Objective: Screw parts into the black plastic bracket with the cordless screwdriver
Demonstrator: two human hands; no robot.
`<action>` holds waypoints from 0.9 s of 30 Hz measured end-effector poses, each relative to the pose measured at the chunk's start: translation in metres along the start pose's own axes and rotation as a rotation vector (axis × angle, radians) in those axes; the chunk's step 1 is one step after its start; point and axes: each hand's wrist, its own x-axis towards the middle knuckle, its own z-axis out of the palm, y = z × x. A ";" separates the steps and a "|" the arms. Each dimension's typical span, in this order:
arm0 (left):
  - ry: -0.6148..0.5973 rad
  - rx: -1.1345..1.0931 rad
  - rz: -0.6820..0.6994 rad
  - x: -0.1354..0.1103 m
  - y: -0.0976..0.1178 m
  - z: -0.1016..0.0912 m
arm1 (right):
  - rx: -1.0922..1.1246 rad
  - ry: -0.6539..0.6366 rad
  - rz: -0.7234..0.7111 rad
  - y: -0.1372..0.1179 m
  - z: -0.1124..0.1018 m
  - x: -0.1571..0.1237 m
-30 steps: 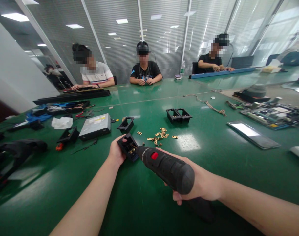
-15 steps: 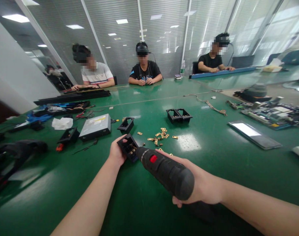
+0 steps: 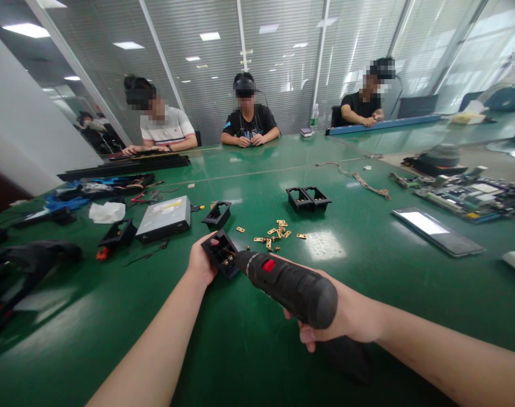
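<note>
A: Quick one, L grip status?

B: L hand (image 3: 200,265) is grasping the black housing (image 3: 228,273) by its L side, one fingertip showing inside. Prob. bracing it vs. the tool's push.

A: Housing loc.?

B: Near side of the green counter (image 3: 223,350), approx. center. Tilted, opening toward the tool, prob. for access + a clear view in. Can't tell if its underside touches the counter.

A: R grip?

B: R hand (image 3: 354,311) is wrapped round the handle of the power driver (image 3: 291,282); trigger finger mostly hidden. Nose is right at the opening, angled in, so prob. lined up w/ the brass bits inside. Tip contact: n/a, too small to see.

A: Loose brass plates (image 3: 280,232)?

B: Scattered just beyond the driver nose, a few screws mixed in. Prob. there for easy reach, no order I can see.

A: Other housings?

B: Single housing (image 3: 217,215) just past the held one; housing pair (image 3: 308,199) side by side, farther R, brass visible inside. Both off the work spot, prob. to leave elbow room.
</note>
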 end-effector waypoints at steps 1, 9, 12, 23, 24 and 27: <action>0.002 -0.002 -0.009 0.000 0.000 0.000 | 0.004 -0.004 -0.007 0.001 -0.001 0.000; 0.040 -0.025 -0.041 0.002 0.001 -0.001 | -0.013 0.006 0.007 -0.004 0.003 0.001; 0.025 -0.027 -0.045 0.005 0.000 -0.002 | -0.028 -0.011 0.018 -0.006 0.006 0.001; 0.023 -0.011 -0.018 0.002 0.001 0.001 | -0.039 -0.002 0.003 -0.005 0.005 -0.001; 0.017 -0.010 -0.019 0.001 0.001 0.001 | -0.037 -0.003 0.003 -0.005 0.005 -0.001; 0.016 -0.011 -0.036 0.001 0.002 0.002 | -0.016 -0.006 0.006 -0.005 0.003 0.000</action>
